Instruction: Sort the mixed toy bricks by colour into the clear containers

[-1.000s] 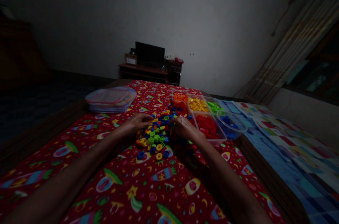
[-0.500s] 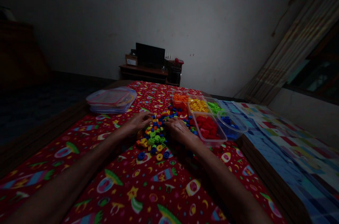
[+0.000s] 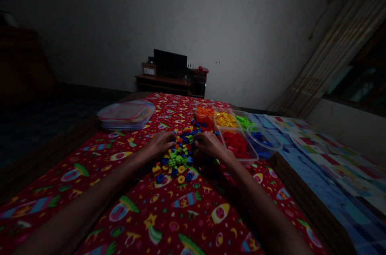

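A mixed pile of small plastic building bricks (image 3: 177,158) in green, blue, yellow, orange and red lies on a red patterned cloth (image 3: 144,198). My left hand (image 3: 163,142) rests at the pile's left edge, fingers bent and apart among the bricks. Across from it, my right hand (image 3: 210,144) touches the right side of the pile with its fingers loosely curved. No brick can be made out in either hand. Several round wheel pieces, including a yellow wheel (image 3: 181,179) and a blue wheel (image 3: 160,178), lie at the near edge.
Right of the pile stand clear tubs of sorted bricks: orange bricks (image 3: 205,113), yellow bricks (image 3: 224,119), green bricks (image 3: 243,121), red bricks (image 3: 237,144) and blue bricks (image 3: 259,139). Stacked clear lids (image 3: 126,115) lie at the left. A wooden edge (image 3: 307,198) borders the cloth.
My right hand has moved a little to the right, uncovering more bricks in the middle. My left hand has shifted only slightly, and some bricks at the pile's near-left side have been rearranged.
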Motion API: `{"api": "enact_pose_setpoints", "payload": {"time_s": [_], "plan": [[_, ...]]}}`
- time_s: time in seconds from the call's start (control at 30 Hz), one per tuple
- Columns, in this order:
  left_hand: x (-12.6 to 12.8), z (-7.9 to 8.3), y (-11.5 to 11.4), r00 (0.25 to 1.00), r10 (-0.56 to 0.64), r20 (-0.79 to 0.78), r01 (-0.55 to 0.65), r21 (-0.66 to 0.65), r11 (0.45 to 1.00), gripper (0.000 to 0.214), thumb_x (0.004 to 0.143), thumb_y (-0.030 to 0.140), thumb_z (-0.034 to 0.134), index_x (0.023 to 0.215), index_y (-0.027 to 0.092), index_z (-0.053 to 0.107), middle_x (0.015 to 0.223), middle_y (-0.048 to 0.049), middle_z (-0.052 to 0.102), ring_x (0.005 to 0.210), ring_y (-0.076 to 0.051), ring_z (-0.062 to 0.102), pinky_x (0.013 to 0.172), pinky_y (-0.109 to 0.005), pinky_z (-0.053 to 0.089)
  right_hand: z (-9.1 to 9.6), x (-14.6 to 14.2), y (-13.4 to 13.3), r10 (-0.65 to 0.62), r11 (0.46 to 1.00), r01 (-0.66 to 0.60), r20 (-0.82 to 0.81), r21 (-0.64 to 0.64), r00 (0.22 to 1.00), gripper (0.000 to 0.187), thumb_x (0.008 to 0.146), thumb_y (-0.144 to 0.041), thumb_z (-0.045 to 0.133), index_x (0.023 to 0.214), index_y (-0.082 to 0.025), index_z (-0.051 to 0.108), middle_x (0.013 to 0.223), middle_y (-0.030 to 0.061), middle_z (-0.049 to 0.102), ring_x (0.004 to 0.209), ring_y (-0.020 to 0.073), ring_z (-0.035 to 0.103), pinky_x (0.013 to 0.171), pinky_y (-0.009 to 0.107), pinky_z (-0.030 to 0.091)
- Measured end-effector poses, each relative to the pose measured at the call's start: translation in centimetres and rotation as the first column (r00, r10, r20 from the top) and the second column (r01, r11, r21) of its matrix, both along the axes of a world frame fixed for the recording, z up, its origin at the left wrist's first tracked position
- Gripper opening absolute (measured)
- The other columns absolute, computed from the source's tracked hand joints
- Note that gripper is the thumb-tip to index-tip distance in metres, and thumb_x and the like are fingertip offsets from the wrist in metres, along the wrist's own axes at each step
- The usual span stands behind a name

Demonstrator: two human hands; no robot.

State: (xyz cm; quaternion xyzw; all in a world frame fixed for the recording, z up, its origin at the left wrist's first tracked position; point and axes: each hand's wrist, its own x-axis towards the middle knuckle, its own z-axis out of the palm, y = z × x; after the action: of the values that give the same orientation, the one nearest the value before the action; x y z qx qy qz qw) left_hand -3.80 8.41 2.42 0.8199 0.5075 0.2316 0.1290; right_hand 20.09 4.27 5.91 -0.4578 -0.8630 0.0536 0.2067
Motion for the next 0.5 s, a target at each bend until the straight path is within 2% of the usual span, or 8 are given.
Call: {"api": "enact_pose_setpoints", "payload": {"time_s": [0.07,0.13,0.2,0.3,0.4,0.5], "plan": [[0.0,0.6,-0.1,0.997,0.008,0.072,-0.011,0.035,0.999,0.025,0.072,0.036,0.055,0.087,0.020,0.066,0.089,-0.0048,0.072,0.084,-0.022,0.065,0.078,-0.031,0.049,0.6,0.3,0.3,-0.004,0.999,0.002,-0.062,-0.039,0.998,0.030,0.083,-0.017,0.053,0.110,-0.014,0.067,0.093,0.0071,0.069,0.085,0.0166,0.060,0.075,0.024,0.039],[0.2,1.2,-0.2,0.989,-0.004,0.148,-0.005,0.062,0.998,0.029,0.073,0.039,0.054,0.091,0.019,0.065,0.089,-0.0051,0.071,0.083,-0.021,0.065,0.076,-0.030,0.050,1.2,0.4,0.3,-0.016,0.999,0.012,-0.090,-0.052,0.996,0.028,0.083,-0.018,0.051,0.104,-0.013,0.069,0.088,0.0052,0.068,0.078,0.0146,0.059,0.069,0.022,0.038],[0.4,1.8,-0.4,0.982,-0.041,0.182,0.025,0.092,0.995,0.032,0.075,0.039,0.052,0.096,0.018,0.064,0.093,-0.0055,0.070,0.081,-0.020,0.064,0.072,-0.029,0.051,1.9,0.3,-0.1,-0.014,0.998,0.011,-0.051,-0.070,0.999,0.025,0.085,-0.020,0.048,0.091,-0.012,0.071,0.073,0.0028,0.065,0.064,0.0114,0.053,0.060,0.022,0.033],[0.9,2.7,-0.9,0.985,-0.131,0.112,0.114,0.152,0.982,0.027,0.076,0.032,0.049,0.094,0.019,0.066,0.095,-0.0053,0.067,0.084,-0.018,0.062,0.072,-0.027,0.050,2.4,-0.5,-1.4,0.072,0.990,-0.061,0.087,-0.123,0.994,0.024,0.087,-0.025,0.050,0.080,-0.012,0.069,0.062,0.0005,0.059,0.054,0.0089,0.046,0.054,0.022,0.027],[1.1,3.4,-1.6,0.975,-0.222,-0.034,0.224,0.140,0.964,0.023,0.076,0.024,0.048,0.086,0.019,0.068,0.091,-0.0048,0.067,0.085,-0.017,0.061,0.076,-0.026,0.048,2.1,-1.6,-3.0,0.159,0.977,-0.114,0.263,-0.178,0.952,0.018,0.082,-0.030,0.062,0.089,-0.014,0.069,0.073,0.0041,0.064,0.064,0.0125,0.054,0.056,0.023,0.031],[1.0,3.6,-2.1,0.948,-0.287,-0.140,0.295,0.039,0.955,0.021,0.076,0.023,0.050,0.088,0.019,0.068,0.090,-0.0038,0.068,0.084,-0.017,0.062,0.077,-0.024,0.047,1.3,-2.5,-4.1,0.171,0.980,-0.121,0.371,-0.155,0.913,0.034,0.082,-0.030,0.064,0.112,-0.014,0.061,0.093,0.0114,0.068,0.081,0.0195,0.061,0.066,0.026,0.040]]}}
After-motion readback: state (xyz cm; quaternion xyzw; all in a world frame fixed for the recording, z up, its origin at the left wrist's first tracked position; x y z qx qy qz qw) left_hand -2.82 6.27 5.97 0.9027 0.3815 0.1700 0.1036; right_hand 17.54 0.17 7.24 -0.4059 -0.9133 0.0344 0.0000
